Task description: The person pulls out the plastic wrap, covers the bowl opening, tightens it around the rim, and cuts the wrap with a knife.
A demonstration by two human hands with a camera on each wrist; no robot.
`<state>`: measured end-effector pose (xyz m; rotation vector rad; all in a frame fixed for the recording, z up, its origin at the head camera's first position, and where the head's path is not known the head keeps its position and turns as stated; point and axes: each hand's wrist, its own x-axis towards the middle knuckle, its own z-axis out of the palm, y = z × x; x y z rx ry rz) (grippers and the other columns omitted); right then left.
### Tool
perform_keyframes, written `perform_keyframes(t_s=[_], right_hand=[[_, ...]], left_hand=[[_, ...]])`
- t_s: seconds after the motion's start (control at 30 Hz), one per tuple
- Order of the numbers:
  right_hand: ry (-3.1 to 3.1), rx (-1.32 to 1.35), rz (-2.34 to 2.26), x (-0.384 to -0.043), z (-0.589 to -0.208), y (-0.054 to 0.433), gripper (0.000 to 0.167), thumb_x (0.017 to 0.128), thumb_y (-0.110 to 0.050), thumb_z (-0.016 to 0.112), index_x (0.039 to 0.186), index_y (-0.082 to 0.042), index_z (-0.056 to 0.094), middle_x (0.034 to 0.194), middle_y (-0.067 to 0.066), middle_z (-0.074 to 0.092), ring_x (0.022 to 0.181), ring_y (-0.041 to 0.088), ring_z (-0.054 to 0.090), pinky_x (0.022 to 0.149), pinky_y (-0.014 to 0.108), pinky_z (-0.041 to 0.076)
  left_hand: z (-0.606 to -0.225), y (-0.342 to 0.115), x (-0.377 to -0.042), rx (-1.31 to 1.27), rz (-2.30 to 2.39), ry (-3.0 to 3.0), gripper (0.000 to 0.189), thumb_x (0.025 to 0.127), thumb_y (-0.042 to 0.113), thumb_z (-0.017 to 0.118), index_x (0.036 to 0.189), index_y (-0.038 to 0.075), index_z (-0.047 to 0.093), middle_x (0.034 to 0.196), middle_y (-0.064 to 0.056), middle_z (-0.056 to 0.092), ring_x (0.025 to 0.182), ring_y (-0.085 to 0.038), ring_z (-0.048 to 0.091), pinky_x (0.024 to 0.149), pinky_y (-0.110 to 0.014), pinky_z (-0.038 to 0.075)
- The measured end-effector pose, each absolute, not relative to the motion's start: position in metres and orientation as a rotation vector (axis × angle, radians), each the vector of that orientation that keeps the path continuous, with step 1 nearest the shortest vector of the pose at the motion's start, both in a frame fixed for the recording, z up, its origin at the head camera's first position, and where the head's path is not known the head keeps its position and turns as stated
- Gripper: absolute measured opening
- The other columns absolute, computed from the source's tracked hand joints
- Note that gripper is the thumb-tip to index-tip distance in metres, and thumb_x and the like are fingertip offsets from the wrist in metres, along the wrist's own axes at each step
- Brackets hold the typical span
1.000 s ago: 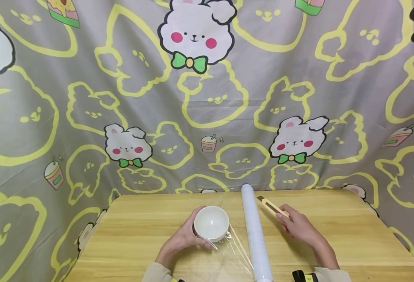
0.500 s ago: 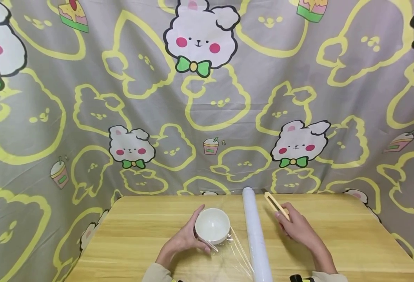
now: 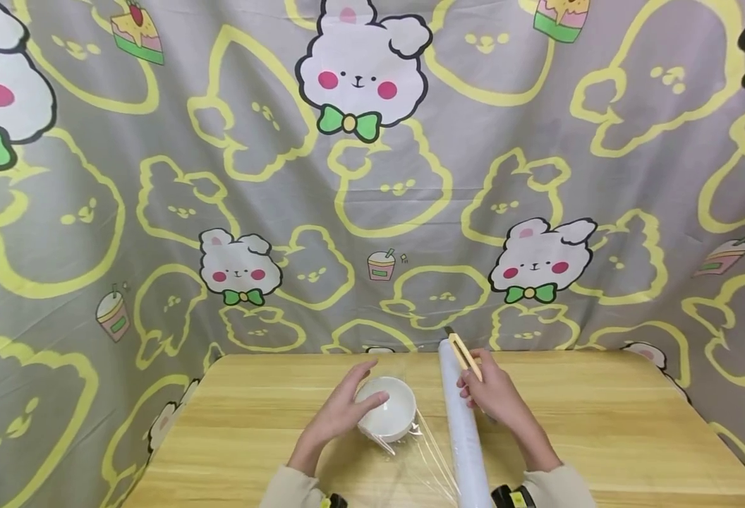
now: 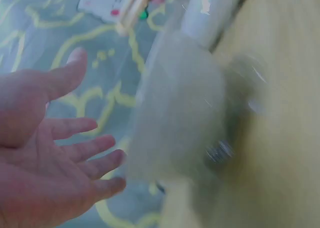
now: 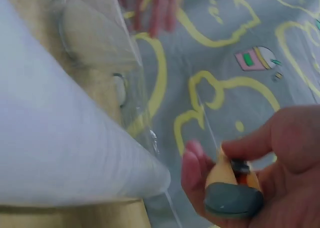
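A white bowl (image 3: 396, 418) stands on the table with clear plastic film wrapped about its side. My left hand (image 3: 342, 409) is beside it; in the left wrist view its fingers (image 4: 92, 150) are spread and apart from the bowl's blurred wall (image 4: 175, 108). My right hand (image 3: 498, 389) grips a yellow utility knife (image 3: 464, 354) above the roll of cling film (image 3: 463, 437). The knife's dark blade tip points away, over the roll's far end. From the bowl a creased sheet of clear film (image 3: 432, 462) stretches right to the roll.
The wooden table (image 3: 271, 423) has its far edge against a grey curtain (image 3: 398, 233) with cartoon rabbits. The long roll lies from front to back, right of the bowl. A black and yellow wrist device (image 3: 513, 497) shows at the right sleeve.
My left hand has let go of the bowl, its thumb lifting over the rim. My right hand has moved left with the utility knife, from beside the roll to above it.
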<state>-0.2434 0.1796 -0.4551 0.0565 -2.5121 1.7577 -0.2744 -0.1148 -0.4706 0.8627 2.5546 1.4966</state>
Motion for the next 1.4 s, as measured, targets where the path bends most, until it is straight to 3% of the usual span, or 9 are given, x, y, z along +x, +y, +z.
perform_keyframes(t_s=[0.37, 0.5, 0.7, 0.9, 1.0, 1.07, 1.17, 1.27, 1.4], right_hand=[[-2.563, -0.001, 1.680, -0.274, -0.457, 0.157, 0.051, 0.098, 0.006, 0.042, 0.148, 0.008, 0.032, 0.094, 0.027, 0.066, 0.069, 0.025, 0.068, 0.057, 0.036, 0.061], [-2.584, -0.013, 1.663, -0.282, -0.462, 0.156, 0.054, 0.096, 0.005, 0.042, 0.149, 0.007, 0.031, 0.092, 0.026, 0.066, 0.068, 0.023, 0.068, 0.057, 0.036, 0.060], [-2.629, -0.016, 1.635, -0.284, -0.462, 0.159, 0.056, 0.094, 0.007, 0.041, 0.149, 0.009, 0.029, 0.089, 0.026, 0.064, 0.068, 0.024, 0.069, 0.057, 0.035, 0.060], [-2.696, -0.008, 1.589, -0.288, -0.464, 0.160, 0.060, 0.093, 0.006, 0.040, 0.151, 0.010, 0.027, 0.084, 0.021, 0.066, 0.064, 0.021, 0.067, 0.057, 0.034, 0.060], [-2.738, -0.010, 1.575, -0.290, -0.464, 0.160, 0.060, 0.095, 0.004, 0.040, 0.153, 0.010, 0.025, 0.079, 0.017, 0.066, 0.064, 0.021, 0.067, 0.057, 0.034, 0.060], [-2.758, -0.021, 1.569, -0.290, -0.463, 0.160, 0.061, 0.095, 0.004, 0.041, 0.153, 0.010, 0.024, 0.075, 0.015, 0.066, 0.063, 0.021, 0.066, 0.058, 0.033, 0.060], [-2.774, -0.027, 1.548, -0.290, -0.461, 0.160, 0.061, 0.096, 0.003, 0.042, 0.153, 0.010, 0.024, 0.072, 0.013, 0.065, 0.062, 0.019, 0.065, 0.058, 0.033, 0.059], [-2.774, -0.017, 1.536, -0.290, -0.460, 0.160, 0.060, 0.097, 0.002, 0.042, 0.153, 0.011, 0.024, 0.071, 0.013, 0.066, 0.061, 0.018, 0.065, 0.058, 0.033, 0.059], [-2.774, -0.004, 1.511, -0.291, -0.460, 0.159, 0.058, 0.098, 0.002, 0.041, 0.153, 0.012, 0.025, 0.072, 0.015, 0.066, 0.060, 0.018, 0.065, 0.057, 0.033, 0.059]], left_hand=[[-0.424, -0.044, -0.328, 0.934, 1.080, 2.616, 0.041, 0.105, 0.015, 0.052, 0.139, -0.010, 0.055, 0.138, -0.028, 0.059, 0.126, -0.042, 0.058, 0.107, -0.052, 0.047], [-0.437, -0.026, -0.350, 0.851, 1.011, 2.615, 0.043, 0.102, 0.014, 0.055, 0.137, -0.011, 0.056, 0.138, -0.028, 0.059, 0.128, -0.042, 0.056, 0.109, -0.050, 0.045], [-0.466, -0.013, -0.386, 0.822, 0.930, 2.591, 0.054, 0.104, 0.029, 0.053, 0.144, -0.007, 0.050, 0.145, -0.022, 0.055, 0.137, -0.035, 0.049, 0.116, -0.042, 0.038], [-0.457, -0.003, -0.373, 0.708, 0.972, 2.589, 0.044, 0.101, 0.010, 0.053, 0.138, -0.014, 0.053, 0.142, -0.029, 0.055, 0.134, -0.042, 0.050, 0.115, -0.047, 0.039], [-0.457, -0.001, -0.368, 0.670, 1.027, 2.578, 0.039, 0.099, 0.006, 0.054, 0.131, -0.015, 0.058, 0.129, -0.029, 0.063, 0.119, -0.037, 0.061, 0.104, -0.043, 0.050], [-0.456, 0.000, -0.367, 0.619, 1.078, 2.543, 0.034, 0.099, 0.007, 0.055, 0.124, -0.015, 0.064, 0.107, -0.023, 0.070, 0.095, -0.027, 0.065, 0.084, -0.036, 0.055], [-0.457, 0.002, -0.369, 0.531, 1.159, 2.489, 0.029, 0.100, 0.006, 0.053, 0.114, -0.014, 0.069, 0.073, -0.008, 0.060, 0.065, -0.013, 0.050, 0.058, -0.027, 0.044], [-0.458, 0.004, -0.371, 0.465, 1.185, 2.475, 0.026, 0.101, 0.006, 0.053, 0.105, -0.014, 0.069, 0.059, 0.002, 0.043, 0.054, -0.009, 0.040, 0.051, -0.025, 0.036], [-0.462, 0.007, -0.374, 0.401, 1.223, 2.493, 0.022, 0.098, 0.002, 0.055, 0.099, -0.013, 0.071, 0.055, 0.004, 0.041, 0.046, -0.007, 0.035, 0.047, -0.025, 0.034]])
